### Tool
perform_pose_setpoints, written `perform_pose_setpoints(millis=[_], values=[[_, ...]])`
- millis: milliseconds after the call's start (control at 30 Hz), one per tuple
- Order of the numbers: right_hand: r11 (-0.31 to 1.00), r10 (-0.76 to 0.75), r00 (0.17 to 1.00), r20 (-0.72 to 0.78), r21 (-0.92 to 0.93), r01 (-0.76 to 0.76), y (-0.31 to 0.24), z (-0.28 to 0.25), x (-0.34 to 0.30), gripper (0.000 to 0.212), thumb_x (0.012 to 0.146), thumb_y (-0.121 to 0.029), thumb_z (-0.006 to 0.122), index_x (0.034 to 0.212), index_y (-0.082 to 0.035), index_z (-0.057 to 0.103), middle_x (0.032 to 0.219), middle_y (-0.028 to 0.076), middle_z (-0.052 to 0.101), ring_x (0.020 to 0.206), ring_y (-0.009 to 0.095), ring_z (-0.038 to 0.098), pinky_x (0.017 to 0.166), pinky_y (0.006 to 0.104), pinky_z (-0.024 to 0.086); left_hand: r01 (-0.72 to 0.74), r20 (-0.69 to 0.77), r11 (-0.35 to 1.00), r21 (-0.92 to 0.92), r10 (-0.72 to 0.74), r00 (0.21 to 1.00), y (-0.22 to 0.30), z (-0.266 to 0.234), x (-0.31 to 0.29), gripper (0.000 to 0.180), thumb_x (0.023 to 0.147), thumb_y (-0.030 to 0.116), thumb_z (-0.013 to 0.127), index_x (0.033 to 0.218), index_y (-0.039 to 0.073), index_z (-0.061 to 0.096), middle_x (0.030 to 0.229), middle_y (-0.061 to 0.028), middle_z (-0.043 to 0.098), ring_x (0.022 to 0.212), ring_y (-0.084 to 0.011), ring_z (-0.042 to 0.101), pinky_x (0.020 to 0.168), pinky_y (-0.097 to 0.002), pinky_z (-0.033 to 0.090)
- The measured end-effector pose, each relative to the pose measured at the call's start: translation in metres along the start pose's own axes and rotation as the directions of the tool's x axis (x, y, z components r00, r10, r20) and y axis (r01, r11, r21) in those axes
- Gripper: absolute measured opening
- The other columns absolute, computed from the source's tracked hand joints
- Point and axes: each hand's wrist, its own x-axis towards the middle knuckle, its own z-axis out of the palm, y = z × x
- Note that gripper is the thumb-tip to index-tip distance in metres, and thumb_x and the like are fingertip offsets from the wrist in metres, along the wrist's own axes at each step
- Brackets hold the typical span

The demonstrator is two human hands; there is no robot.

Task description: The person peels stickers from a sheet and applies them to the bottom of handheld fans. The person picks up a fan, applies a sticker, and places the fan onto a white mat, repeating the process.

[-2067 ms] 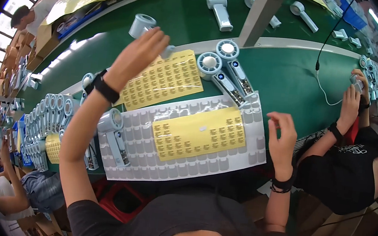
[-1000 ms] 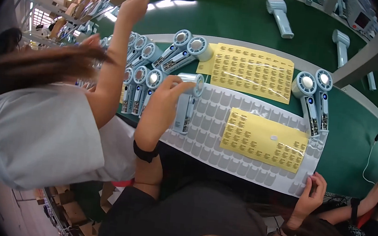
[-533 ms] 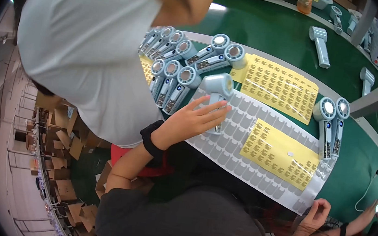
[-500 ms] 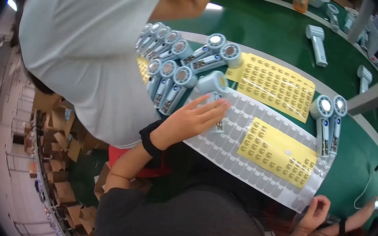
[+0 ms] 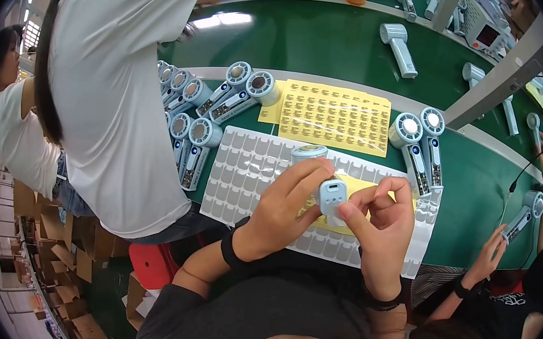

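Observation:
My left hand is wrapped round a light-blue handheld fan over the label sheets, its slotted base end turned toward me. The round head shows beyond my fingers. My right hand is at that base end with fingers curled. Its thumb tip presses by a small whitish label-like piece, whose exact grip is partly hidden. Beneath both hands lies a white sheet of grey labels with a yellow label sheet on top, mostly covered by the hands.
Several fans lie in rows at the left; two more fans lie at the right. A yellow label stack is beyond the sheet. A metal post rises at the right. A co-worker in white stands left; another person's hand holds a fan.
The fan has come off the sheet's left side to its middle in my left hand. My right hand has moved in to meet it. The view has shifted, and the left co-worker has leaned away.

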Motion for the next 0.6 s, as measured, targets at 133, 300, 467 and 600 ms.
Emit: perform_pose_setpoints(millis=[133,300,467,600], values=[[0.999,-0.012,1.000,-0.006,-0.031,0.012,-0.0045,0.0055,0.0024,0.046,0.079,0.007,0.076,0.099,-0.010,0.038,0.084,0.007,0.067,0.076,0.008,0.057,0.073,0.0232,0.042,-0.002,0.010,1.000,-0.008,0.002,1.000,0.0014,0.0029,-0.0010,0.066,0.064,-0.012,0.076,0.126,0.001,0.057,0.124,-0.0193,0.061,0.115,-0.0364,0.061,0.095,-0.0397,0.051],[0.997,-0.057,0.998,-0.018,-0.060,0.055,-0.0028,0.0049,0.0021,0.047,0.078,0.006,0.077,0.098,-0.010,0.037,0.084,0.007,0.067,0.076,0.008,0.056,0.072,0.0235,0.041,-0.020,0.033,1.000,0.005,0.020,0.999,0.0016,0.0033,-0.0019,0.068,0.063,-0.009,0.077,0.127,0.002,0.058,0.126,-0.0179,0.057,0.115,-0.0375,0.059,0.095,-0.0417,0.051],[0.994,-0.082,0.996,-0.034,-0.073,0.079,-0.0008,0.0046,0.0023,0.048,0.078,0.006,0.077,0.098,-0.010,0.037,0.085,0.007,0.066,0.076,0.008,0.056,0.071,0.0231,0.042,-0.021,0.045,1.000,0.005,0.021,0.999,0.0017,0.0035,-0.0033,0.069,0.062,-0.008,0.078,0.128,0.002,0.058,0.127,-0.0178,0.057,0.116,-0.0376,0.058,0.096,-0.0425,0.050],[0.991,-0.107,0.993,-0.058,-0.085,0.102,-0.0008,0.0077,0.0017,0.048,0.078,0.005,0.078,0.098,-0.009,0.037,0.084,0.007,0.065,0.076,0.008,0.056,0.071,0.0228,0.043,-0.027,0.062,1.000,0.016,0.026,0.998,0.0018,0.0024,-0.0026,0.070,0.062,-0.009,0.077,0.128,0.002,0.057,0.128,-0.0184,0.056,0.118,-0.0379,0.057,0.097,-0.0437,0.050]])
